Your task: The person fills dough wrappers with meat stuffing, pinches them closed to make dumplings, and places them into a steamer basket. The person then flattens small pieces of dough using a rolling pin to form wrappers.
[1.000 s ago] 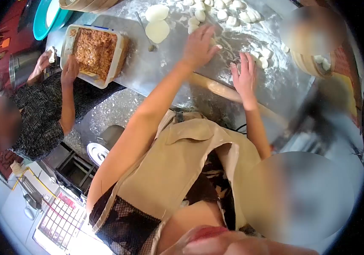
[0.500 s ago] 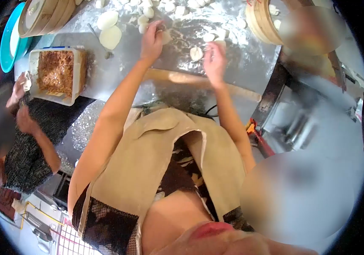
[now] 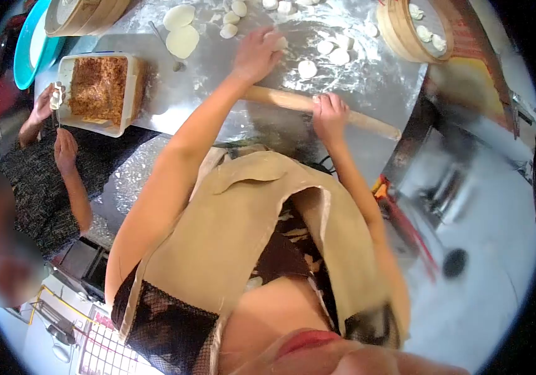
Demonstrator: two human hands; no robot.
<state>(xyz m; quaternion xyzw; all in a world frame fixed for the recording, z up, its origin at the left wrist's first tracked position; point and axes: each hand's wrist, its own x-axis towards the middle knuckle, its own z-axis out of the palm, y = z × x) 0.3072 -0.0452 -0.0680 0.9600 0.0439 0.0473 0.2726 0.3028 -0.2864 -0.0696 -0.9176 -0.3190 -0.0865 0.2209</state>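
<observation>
Right hand [image 3: 330,115] newly on rolling pin [image 3: 285,99]

Scanning the whole frame now, upper left to lower right, and not one word, label, brand, number or sign can be read
</observation>
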